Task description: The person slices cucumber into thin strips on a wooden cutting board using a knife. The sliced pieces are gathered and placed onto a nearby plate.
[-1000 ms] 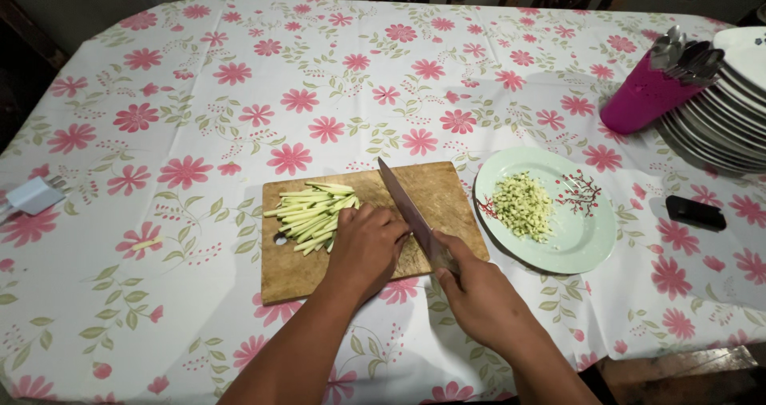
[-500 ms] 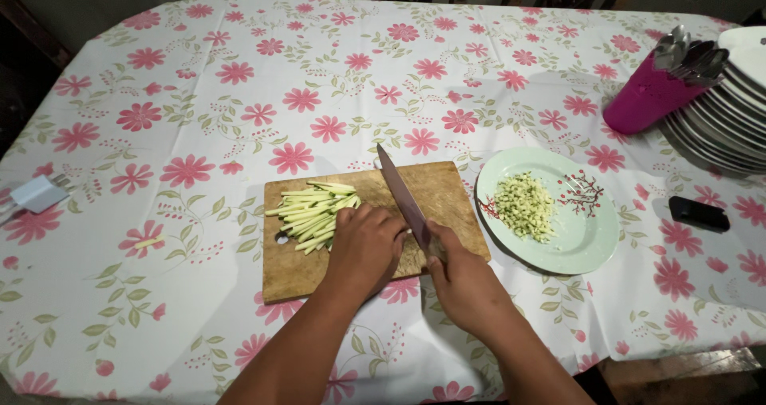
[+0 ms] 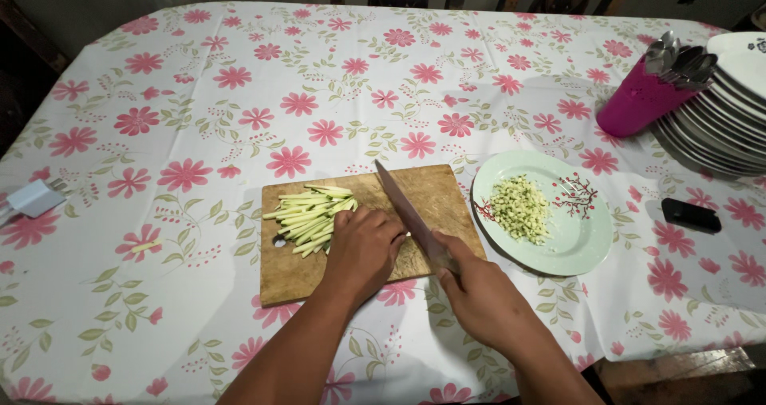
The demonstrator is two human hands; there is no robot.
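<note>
A bundle of pale green vegetable strips lies on a wooden cutting board. My left hand presses down on the right end of the strips, fingers curled over them. My right hand grips the handle of a large knife, whose blade runs diagonally across the board right beside my left fingers. To the right stands a light green plate holding a heap of diced green pieces.
The table wears a white cloth with pink flowers. A pink cutlery holder and a stack of plates stand at the far right, a black rectangular object below them. A white plug lies at the left edge.
The knife and my right hand drew back slightly toward me after moving forward half a second ago. My left hand keeps its hold on the strips.
</note>
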